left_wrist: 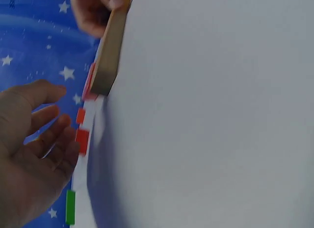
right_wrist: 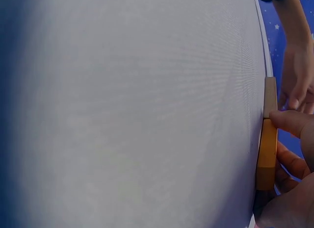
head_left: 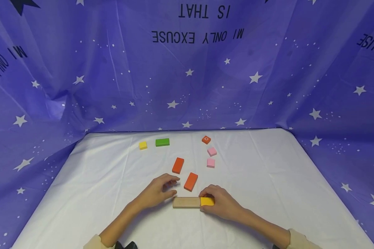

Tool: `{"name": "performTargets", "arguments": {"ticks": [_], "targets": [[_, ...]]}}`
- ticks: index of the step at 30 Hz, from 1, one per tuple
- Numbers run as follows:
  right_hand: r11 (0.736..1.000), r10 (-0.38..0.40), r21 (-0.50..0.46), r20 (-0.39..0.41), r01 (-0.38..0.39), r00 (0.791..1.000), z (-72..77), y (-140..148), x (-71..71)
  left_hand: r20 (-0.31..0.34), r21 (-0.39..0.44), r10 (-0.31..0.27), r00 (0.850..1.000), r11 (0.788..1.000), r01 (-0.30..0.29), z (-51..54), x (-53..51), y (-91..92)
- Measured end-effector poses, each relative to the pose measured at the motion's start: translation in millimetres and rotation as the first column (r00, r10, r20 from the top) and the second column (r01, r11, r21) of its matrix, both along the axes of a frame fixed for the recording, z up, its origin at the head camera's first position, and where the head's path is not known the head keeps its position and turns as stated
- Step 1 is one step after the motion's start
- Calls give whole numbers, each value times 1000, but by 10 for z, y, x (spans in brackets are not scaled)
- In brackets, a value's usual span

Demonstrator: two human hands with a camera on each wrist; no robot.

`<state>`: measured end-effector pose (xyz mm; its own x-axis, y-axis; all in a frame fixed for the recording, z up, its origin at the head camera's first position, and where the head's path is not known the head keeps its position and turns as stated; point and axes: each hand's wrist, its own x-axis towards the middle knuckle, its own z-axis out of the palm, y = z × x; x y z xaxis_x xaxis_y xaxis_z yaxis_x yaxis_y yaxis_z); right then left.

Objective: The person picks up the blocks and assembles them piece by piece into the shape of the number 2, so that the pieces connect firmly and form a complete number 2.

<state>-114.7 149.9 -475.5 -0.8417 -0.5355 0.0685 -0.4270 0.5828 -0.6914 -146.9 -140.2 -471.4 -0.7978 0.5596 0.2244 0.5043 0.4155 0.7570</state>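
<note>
A plain wooden block lies lengthwise on the white cloth near the person. Against its right end sits a yellow-orange block, end to end with it. My right hand pinches the yellow-orange block, thumb on the near side and fingers on the far side; in the right wrist view the thumb lies by the joint between the two blocks. My left hand is held just off the wooden block's left end, fingers loosely bent and holding nothing. Beyond the hands lies a red-orange block.
Farther back lie another red-orange block, a green block, a small yellow block, two pink blocks and a small red block with a pale ring mark. A purple starry curtain surrounds the white-covered table.
</note>
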Motion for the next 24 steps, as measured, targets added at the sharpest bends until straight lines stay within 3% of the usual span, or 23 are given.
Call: {"name": "performTargets", "arguments": {"ticks": [5, 8, 17, 24], "targets": [[1000, -3, -12, -3, 3, 1000, -5, 4, 10, 32, 11, 85, 996, 996, -85, 68, -255, -63], [1000, -2, -12, -3, 2, 1000, -7, 3, 13, 58, -15, 100, 993, 995, -99, 83, -405, -88], [1000, 7, -23, -9, -7, 1000, -12, -11, 9, 106, -94, 38, 994, 995, -28, 43, -757, -74], [1000, -1, -5, -5, 1, 1000, -25, 1, 5, 116, -194, 23, 993, 981, 0, 5, -879, -35]]}}
